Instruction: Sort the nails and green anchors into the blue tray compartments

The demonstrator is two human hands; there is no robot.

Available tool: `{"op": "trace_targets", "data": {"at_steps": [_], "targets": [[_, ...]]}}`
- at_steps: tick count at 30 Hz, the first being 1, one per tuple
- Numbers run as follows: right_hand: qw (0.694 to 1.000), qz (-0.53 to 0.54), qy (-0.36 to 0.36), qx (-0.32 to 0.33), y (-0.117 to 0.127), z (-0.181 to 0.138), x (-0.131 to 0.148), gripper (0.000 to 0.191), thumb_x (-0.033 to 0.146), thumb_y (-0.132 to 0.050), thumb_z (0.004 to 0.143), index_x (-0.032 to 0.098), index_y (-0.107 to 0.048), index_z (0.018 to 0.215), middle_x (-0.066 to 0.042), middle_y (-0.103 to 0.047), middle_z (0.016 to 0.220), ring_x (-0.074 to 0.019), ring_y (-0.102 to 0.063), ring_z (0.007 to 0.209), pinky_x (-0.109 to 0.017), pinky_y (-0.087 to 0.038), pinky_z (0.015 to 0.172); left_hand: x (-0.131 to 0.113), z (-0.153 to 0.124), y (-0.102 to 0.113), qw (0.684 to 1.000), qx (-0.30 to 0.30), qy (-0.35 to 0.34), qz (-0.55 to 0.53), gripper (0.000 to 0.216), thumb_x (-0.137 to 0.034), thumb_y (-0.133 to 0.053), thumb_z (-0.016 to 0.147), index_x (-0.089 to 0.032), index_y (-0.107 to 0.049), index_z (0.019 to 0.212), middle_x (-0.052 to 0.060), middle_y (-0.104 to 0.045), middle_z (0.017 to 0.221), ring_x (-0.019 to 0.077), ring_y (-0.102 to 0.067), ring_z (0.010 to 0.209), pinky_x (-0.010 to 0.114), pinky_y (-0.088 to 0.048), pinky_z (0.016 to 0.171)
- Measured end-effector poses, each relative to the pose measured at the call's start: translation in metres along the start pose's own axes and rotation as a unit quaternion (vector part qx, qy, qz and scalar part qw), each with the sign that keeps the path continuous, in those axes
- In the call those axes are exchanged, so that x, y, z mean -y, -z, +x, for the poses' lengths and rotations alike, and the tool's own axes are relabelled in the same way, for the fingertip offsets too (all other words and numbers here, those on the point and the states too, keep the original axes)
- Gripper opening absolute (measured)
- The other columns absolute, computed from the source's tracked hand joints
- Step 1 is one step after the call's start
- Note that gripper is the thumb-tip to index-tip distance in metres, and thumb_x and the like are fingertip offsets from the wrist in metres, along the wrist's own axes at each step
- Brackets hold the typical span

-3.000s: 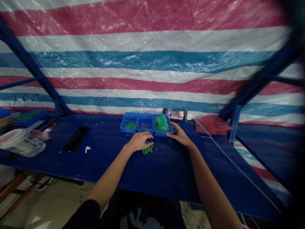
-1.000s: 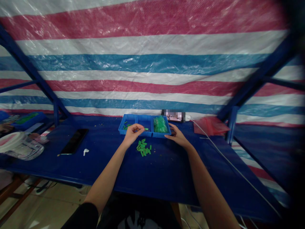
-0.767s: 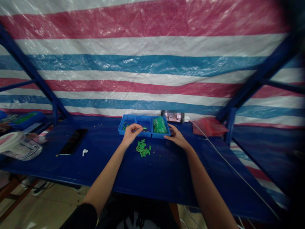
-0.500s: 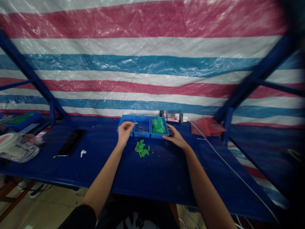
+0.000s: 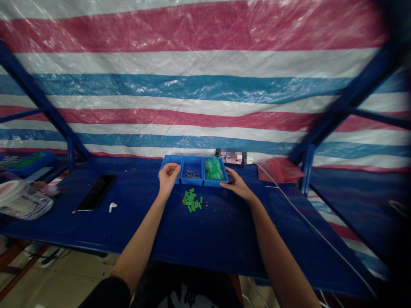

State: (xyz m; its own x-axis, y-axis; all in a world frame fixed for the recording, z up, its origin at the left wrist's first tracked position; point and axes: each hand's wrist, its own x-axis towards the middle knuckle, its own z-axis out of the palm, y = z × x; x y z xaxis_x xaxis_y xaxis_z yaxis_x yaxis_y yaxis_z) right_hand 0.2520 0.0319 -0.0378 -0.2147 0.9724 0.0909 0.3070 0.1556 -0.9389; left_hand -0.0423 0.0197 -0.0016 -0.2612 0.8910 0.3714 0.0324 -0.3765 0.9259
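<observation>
My left hand (image 5: 168,179) is curled over the left compartment of a blue plastic divided tray (image 5: 192,157), its fingertips together; whether they pinch anything is hidden. My right hand (image 5: 236,184) rests its fingertips on the tray's front right corner and holds nothing. A few green pieces lie in the left compartment (image 5: 170,169). The middle compartment holds small metal screws (image 5: 191,174), and a clear bag of green pieces (image 5: 213,169) fills the right one. A loose pile of short green plastic pieces (image 5: 192,201) lies on the blue tabletop below the tray, between my hands.
A black phone (image 5: 96,192) and a white earbud (image 5: 111,207) lie left on the blue table (image 5: 205,239). A clear plastic tub (image 5: 22,201) stands far left. A red plastic bag (image 5: 280,170) and white cable (image 5: 316,226) lie right. Blue steel posts (image 5: 306,171) flank the table.
My left hand has moved from over the green pile up to the left compartment. The green piece at its fingertips half a second ago no longer shows. My right hand stays at the tray.
</observation>
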Motion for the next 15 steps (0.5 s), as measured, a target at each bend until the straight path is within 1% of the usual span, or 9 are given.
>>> {"op": "trace_targets", "data": {"at_steps": [2,3,4,6,8,10,12,15], "targets": [[1.000,-0.005,-0.002,-0.002,0.000,0.000,0.001,0.082,0.037,-0.071,0.065,0.028,-0.029,0.136,-0.011,-0.048,0.123,-0.0233,-0.061,0.090,-0.043,-0.053,0.077,-0.002,-0.008,-0.006,0.992,0.093,-0.041,0.074,0.024,-0.037,-0.063,0.073,-0.015,-0.060,0.081,-0.002,-0.057,0.063,0.0055,-0.042,0.045,0.019,-0.032,0.044],[1.000,-0.006,-0.002,-0.004,0.000,0.000,0.001,0.082,0.037,-0.071,0.065,0.027,-0.030,0.136,-0.011,-0.048,0.123,-0.0235,-0.061,0.091,-0.043,-0.053,0.077,-0.003,-0.012,-0.009,0.981,0.140,-0.067,0.119,0.022,-0.036,-0.062,0.075,-0.015,-0.061,0.083,-0.001,-0.058,0.066,0.0057,-0.041,0.046,0.019,-0.033,0.046],[1.000,-0.007,-0.002,-0.005,0.000,-0.001,0.001,0.082,0.037,-0.071,0.065,0.027,-0.030,0.136,-0.011,-0.048,0.123,-0.0238,-0.060,0.091,-0.043,-0.053,0.077,-0.004,-0.017,-0.011,0.963,0.189,-0.095,0.167,0.021,-0.035,-0.061,0.076,-0.016,-0.062,0.085,-0.001,-0.060,0.069,0.0060,-0.042,0.047,0.020,-0.035,0.048],[1.000,-0.012,-0.002,-0.007,0.000,-0.001,0.002,0.082,0.038,-0.070,0.065,0.027,-0.030,0.136,-0.012,-0.048,0.124,-0.0241,-0.060,0.091,-0.042,-0.053,0.076,-0.006,-0.026,-0.015,0.918,0.276,-0.143,0.246,0.019,-0.033,-0.058,0.079,-0.018,-0.063,0.089,0.001,-0.062,0.082,0.0080,-0.049,0.054,0.022,-0.040,0.055],[1.000,-0.017,-0.002,-0.009,0.000,-0.001,0.002,0.082,0.038,-0.070,0.065,0.027,-0.030,0.135,-0.012,-0.048,0.125,-0.0240,-0.060,0.091,-0.042,-0.054,0.073,-0.005,-0.033,-0.019,0.871,0.343,-0.177,0.305,0.021,-0.033,-0.056,0.080,-0.021,-0.063,0.096,0.003,-0.062,0.095,0.0122,-0.057,0.070,0.024,-0.044,0.065],[1.000,-0.018,-0.002,-0.009,0.000,-0.001,0.002,0.082,0.038,-0.071,0.065,0.027,-0.030,0.135,-0.011,-0.048,0.124,-0.0235,-0.060,0.090,-0.041,-0.054,0.073,-0.003,-0.038,-0.021,0.832,0.389,-0.190,0.346,0.023,-0.034,-0.055,0.082,-0.022,-0.062,0.101,0.004,-0.060,0.103,0.0161,-0.059,0.084,0.026,-0.045,0.072],[1.000,-0.017,0.000,-0.009,0.000,0.000,0.001,0.082,0.037,-0.071,0.065,0.028,-0.030,0.135,-0.011,-0.048,0.124,-0.0228,-0.061,0.090,-0.041,-0.054,0.073,0.000,-0.041,-0.023,0.806,0.419,-0.189,0.372,0.024,-0.035,-0.053,0.083,-0.022,-0.062,0.101,0.004,-0.060,0.104,0.0177,-0.060,0.088,0.027,-0.045,0.074],[1.000,-0.018,0.006,-0.008,-0.001,0.001,0.000,0.081,0.037,-0.071,0.065,0.028,-0.030,0.135,-0.010,-0.049,0.122,-0.0225,-0.061,0.090,-0.041,-0.054,0.075,0.003,-0.043,-0.025,0.791,0.436,-0.182,0.388,0.024,-0.036,-0.051,0.084,-0.022,-0.063,0.099,0.003,-0.060,0.102,0.0175,-0.060,0.087,0.027,-0.045,0.074]]}}
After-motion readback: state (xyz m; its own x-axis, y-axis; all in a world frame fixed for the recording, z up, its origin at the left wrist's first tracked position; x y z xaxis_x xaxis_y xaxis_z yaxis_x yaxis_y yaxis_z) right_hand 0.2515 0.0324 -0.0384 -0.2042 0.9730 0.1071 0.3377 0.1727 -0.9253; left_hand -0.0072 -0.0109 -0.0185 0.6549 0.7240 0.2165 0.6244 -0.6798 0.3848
